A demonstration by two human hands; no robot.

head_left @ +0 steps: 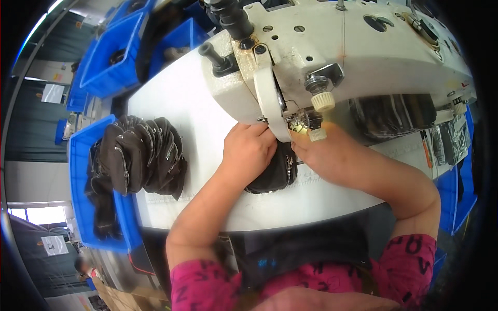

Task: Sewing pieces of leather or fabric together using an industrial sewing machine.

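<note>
A black pouch with a silver zipper lies on the white bed of the sewing machine, its far end hidden under the machine's head. My left hand has its curled fingers closed on the pouch's left side, just left of the presser area. From the right, my right hand grips the pouch's far right edge close to the needle, fingers bent together. Its fingertips are partly hidden by the machine's parts. A small light glows beside the needle, between the two hands.
At the left, a pile of black zippered pouches rests on the table's edge and over a blue bin. More blue bins stand far left. Dark strips lie beneath the machine arm; an orange-handled tool is at the right.
</note>
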